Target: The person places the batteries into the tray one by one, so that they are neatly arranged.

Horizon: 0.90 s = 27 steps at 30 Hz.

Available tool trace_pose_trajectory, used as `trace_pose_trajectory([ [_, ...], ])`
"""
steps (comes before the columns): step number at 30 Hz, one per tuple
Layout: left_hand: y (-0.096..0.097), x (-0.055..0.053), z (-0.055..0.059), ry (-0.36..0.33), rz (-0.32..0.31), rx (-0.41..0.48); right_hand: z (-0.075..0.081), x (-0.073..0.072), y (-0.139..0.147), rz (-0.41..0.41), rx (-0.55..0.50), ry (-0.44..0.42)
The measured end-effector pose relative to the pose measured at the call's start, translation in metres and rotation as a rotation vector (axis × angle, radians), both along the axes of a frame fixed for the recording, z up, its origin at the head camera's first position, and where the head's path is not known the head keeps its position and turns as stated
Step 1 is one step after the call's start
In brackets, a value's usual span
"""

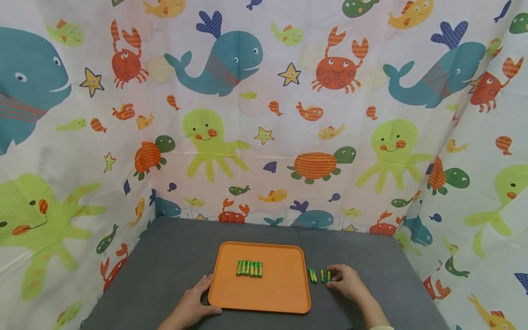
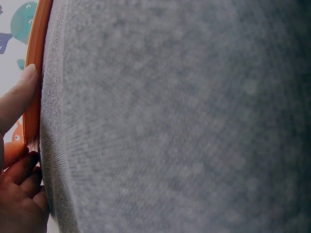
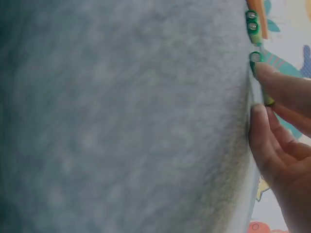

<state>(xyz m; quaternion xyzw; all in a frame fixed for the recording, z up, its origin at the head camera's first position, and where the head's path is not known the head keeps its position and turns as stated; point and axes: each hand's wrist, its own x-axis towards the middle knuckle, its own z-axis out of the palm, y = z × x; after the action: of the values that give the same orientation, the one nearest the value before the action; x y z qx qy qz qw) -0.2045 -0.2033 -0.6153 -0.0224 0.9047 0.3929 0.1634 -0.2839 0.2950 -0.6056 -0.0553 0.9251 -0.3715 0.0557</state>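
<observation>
An orange tray (image 1: 264, 298) lies on the dark grey table. Several green-and-yellow batteries (image 1: 249, 269) stand side by side in a row on its left half. My left hand (image 1: 193, 302) holds the tray's near left corner, with the thumb at the front edge and fingers along the left side. In the left wrist view the thumb (image 2: 20, 97) presses the tray rim (image 2: 35, 97). Right of the tray, my right hand (image 1: 348, 283) pinches a battery (image 1: 328, 276) between thumb and fingertips; its fingers partly hide it. Another battery (image 1: 322, 275) lies just left of it.
Two more batteries (image 1: 313, 276) lie close together beside the tray's right edge. The grey table (image 1: 181, 256) reaches back to a curtain (image 1: 264, 192) printed with sea animals, which also hangs along both sides.
</observation>
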Motion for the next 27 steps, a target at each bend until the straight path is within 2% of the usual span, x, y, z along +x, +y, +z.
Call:
trace_pose_trajectory([
  [4,0.003,0.000,0.003,0.003,-0.005,-0.003,0.007,0.002,-0.001,-0.053,-0.126,-0.030],
  [8,0.004,0.000,0.004,0.015,-0.011,-0.001,0.018,0.003,-0.012,-0.027,-0.255,-0.049],
  [13,0.002,0.000,0.003,0.029,-0.013,0.002,0.034,0.002,-0.045,0.002,-0.339,-0.034],
  [19,0.000,0.001,0.004,0.024,-0.003,-0.013,0.037,-0.002,-0.099,0.071,-0.333,-0.026],
  [27,0.001,0.000,0.002,0.007,0.003,-0.018,0.017,-0.003,-0.160,0.180,-0.250,-0.029],
])
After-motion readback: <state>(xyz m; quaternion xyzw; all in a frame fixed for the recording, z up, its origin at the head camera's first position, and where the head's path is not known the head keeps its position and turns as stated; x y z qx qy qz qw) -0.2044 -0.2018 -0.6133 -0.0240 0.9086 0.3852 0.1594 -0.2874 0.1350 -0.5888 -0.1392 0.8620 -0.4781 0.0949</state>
